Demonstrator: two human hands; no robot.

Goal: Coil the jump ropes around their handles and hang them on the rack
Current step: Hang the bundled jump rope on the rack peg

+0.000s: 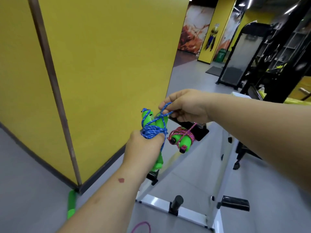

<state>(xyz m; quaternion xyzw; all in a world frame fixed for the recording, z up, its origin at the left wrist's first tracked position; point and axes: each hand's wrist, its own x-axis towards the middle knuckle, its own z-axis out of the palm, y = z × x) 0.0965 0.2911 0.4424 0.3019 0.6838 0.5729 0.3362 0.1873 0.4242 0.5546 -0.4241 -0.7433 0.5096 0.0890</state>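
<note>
Blue rope is wound thick round the two green handles I hold up just left of the rack's black peg, which I take as my landmark. My left hand grips the lower part of this bundle, fingers and thumb curled round the coils, with the handle tops sticking up above my fist and one green end poking out below it. My right hand sits just above the peg, thumb and forefinger pinching a small loop of the blue rope that runs across from the handle tops; the other fingers are curled loosely over the peg's near end, and I cannot tell whether they touch it. Hanging from the peg, just right of my bundle and below my right hand, is a second bundle: pink rope coiled round another pair of green handles with dark end caps, a strand of it looped over the peg. Below the peg stands the white rack frame, with two more black pegs on its near bar. Far down and left of the peg, a loose green handle lies on the grey floor by the yellow wall's corner, and a pink loop of rope lies on the floor near the frame's foot.
</note>
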